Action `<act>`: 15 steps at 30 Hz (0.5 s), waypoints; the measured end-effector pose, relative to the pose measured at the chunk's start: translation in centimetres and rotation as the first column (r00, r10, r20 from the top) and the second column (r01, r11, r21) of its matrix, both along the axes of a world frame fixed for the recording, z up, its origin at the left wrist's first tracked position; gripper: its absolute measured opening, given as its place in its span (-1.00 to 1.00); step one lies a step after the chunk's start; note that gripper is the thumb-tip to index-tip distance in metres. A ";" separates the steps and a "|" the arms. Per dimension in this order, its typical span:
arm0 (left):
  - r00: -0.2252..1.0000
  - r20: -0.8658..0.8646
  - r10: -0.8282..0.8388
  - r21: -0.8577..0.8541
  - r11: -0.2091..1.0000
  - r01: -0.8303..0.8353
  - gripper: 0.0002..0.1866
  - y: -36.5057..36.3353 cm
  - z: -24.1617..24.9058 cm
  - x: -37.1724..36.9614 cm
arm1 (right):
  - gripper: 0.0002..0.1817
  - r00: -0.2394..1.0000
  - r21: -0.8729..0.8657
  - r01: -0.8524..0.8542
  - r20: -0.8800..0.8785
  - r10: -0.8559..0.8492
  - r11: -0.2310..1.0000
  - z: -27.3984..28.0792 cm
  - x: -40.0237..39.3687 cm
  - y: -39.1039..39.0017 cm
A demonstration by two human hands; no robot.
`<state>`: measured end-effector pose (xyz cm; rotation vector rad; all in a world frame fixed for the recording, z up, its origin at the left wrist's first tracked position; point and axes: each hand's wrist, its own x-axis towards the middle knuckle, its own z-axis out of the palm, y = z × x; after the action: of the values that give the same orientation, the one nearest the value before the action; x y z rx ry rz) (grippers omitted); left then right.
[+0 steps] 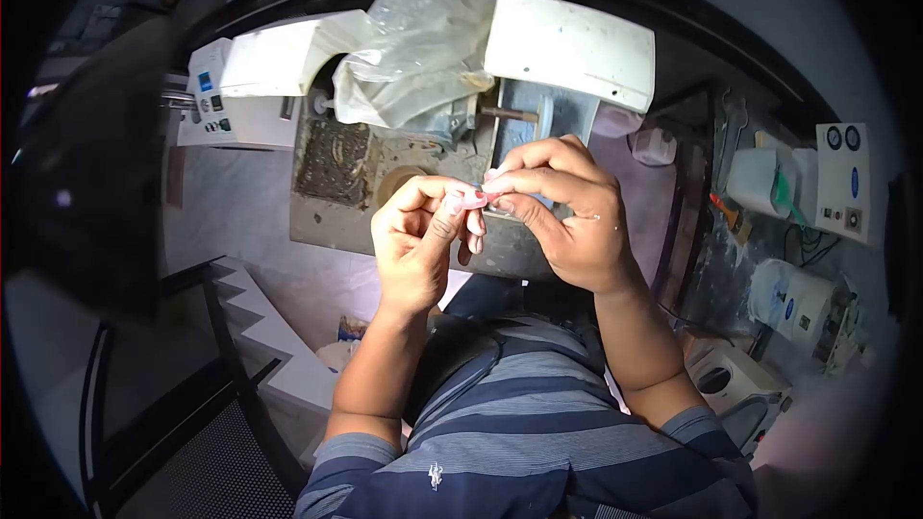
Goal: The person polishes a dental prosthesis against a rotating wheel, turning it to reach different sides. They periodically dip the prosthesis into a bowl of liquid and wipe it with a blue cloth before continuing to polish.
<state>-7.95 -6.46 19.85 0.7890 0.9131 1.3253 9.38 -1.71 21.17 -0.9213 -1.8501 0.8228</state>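
A small pink piece (475,200) is held between both hands in front of my chest, too small to make out in detail. My left hand (419,235) pinches its left end between thumb and fingers. The fingertips of my right hand (567,202) close on its right end, close beside the left fingertips. Just beyond the hands stands a machine with white covers (572,48), a clear plastic bag (413,48) draped over its middle and a metal shaft (510,113) sticking out at the right.
A grey tray (332,226) with dark residue lies under the machine. At the right are a brush (733,219), a white container (755,178), a panel with two gauges (843,183) and a white device (800,303). A dark metal frame (216,312) stands at the lower left.
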 end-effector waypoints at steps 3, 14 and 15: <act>0.999 -0.006 0.047 0.102 0.994 -0.046 -0.86 -0.3 1.5 -1.2 | -0.89 0.996 -0.033 -0.053 -0.069 0.051 0.998 1.4 -1.5 0.1; 0.976 0.182 0.116 0.195 0.969 -0.151 -0.85 -0.7 1.4 -3.8 | -0.90 0.990 0.089 -0.112 0.097 0.103 0.990 5.0 -5.3 0.4; 0.972 0.197 0.126 0.173 0.972 -0.161 -0.85 -0.7 1.5 -3.8 | -0.90 0.990 0.084 -0.108 0.096 0.100 0.991 5.0 -5.6 0.4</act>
<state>-11.80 -7.20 21.33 0.7396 0.7154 1.6023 3.74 -1.27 26.19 -0.8237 -2.0123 0.7652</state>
